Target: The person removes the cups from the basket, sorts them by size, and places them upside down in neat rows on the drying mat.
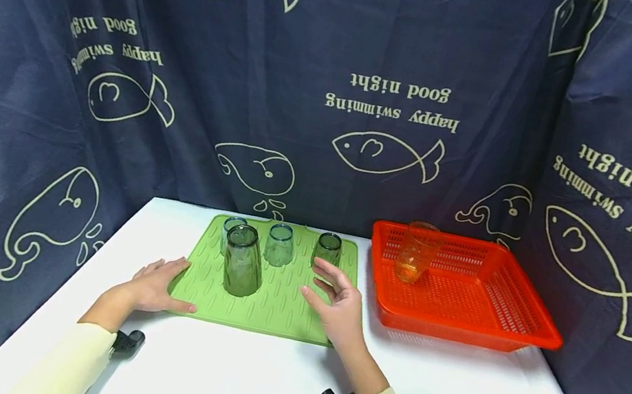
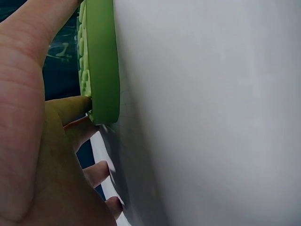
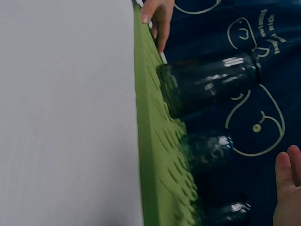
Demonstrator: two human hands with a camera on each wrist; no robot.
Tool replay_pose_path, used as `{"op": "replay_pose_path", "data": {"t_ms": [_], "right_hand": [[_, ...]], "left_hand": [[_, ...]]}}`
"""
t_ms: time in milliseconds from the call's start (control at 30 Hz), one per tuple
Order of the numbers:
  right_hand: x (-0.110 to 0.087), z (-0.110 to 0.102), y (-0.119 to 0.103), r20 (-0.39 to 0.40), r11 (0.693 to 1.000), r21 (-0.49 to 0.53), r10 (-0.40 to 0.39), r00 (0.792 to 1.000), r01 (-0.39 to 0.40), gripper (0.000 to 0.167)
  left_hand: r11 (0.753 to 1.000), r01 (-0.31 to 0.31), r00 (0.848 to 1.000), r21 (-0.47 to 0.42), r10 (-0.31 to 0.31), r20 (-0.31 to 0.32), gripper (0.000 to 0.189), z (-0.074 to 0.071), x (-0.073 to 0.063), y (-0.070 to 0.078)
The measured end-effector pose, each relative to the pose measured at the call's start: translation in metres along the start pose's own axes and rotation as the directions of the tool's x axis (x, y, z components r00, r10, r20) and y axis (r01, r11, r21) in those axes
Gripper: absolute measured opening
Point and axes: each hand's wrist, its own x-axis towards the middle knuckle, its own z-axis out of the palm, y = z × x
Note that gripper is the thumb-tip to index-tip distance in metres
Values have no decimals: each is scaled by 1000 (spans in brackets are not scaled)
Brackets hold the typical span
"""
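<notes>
My left hand (image 1: 155, 285) rests at the near left corner of a green ridged drying mat (image 1: 278, 313). Its thumb lies on the front edge, with the other fingers spread along the left side. In the left wrist view one finger touches the mat's side and others rest on the table. A tall green glass (image 1: 241, 268) stands on the mat, partly hiding a blue glass (image 1: 225, 237) behind it. Another blue glass (image 1: 280, 247) and a short green glass (image 1: 328, 248) stand farther right. My right hand (image 1: 342, 309) hovers over the mat's right side, holding nothing, fingers loosely bent.
To the right sits a red plastic basket (image 1: 457, 331) with perforated walls. An amber glass (image 1: 415, 255) leans inside its left end. Behind the white table (image 1: 235, 379) hangs a dark blue curtain (image 1: 317, 190) with fish drawings, which continues along both sides.
</notes>
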Motion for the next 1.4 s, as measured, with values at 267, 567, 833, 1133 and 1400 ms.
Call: {"op": "replay_pose_path", "data": {"t_ms": [267, 567, 833, 1133, 1400], "right_hand": [[-1, -40, -19, 11, 997, -9, -81, 997, 81, 55], [5, -90, -33, -65, 993, -10, -121, 991, 120, 50], [21, -125, -40, -135, 987, -78, -147, 980, 137, 44], [36, -152, -49, -235, 984, -152, -132, 963, 97, 40], [55, -177, -57, -330, 963, -267, -59, 942, -33, 40]], "left_hand": [[1000, -5, 1000, 12, 5, -9, 115, -1, 2, -2], [1000, -1, 1000, 1, 1, 3, 115, -1, 1, 0], [1000, -4, 1000, -5, 4, -7, 114, -1, -1, 1], [1000, 3, 1000, 2, -3, -3, 115, -1, -2, 1], [1000, 2, 1000, 4, -2, -4, 115, 0, 0, 0]]}}
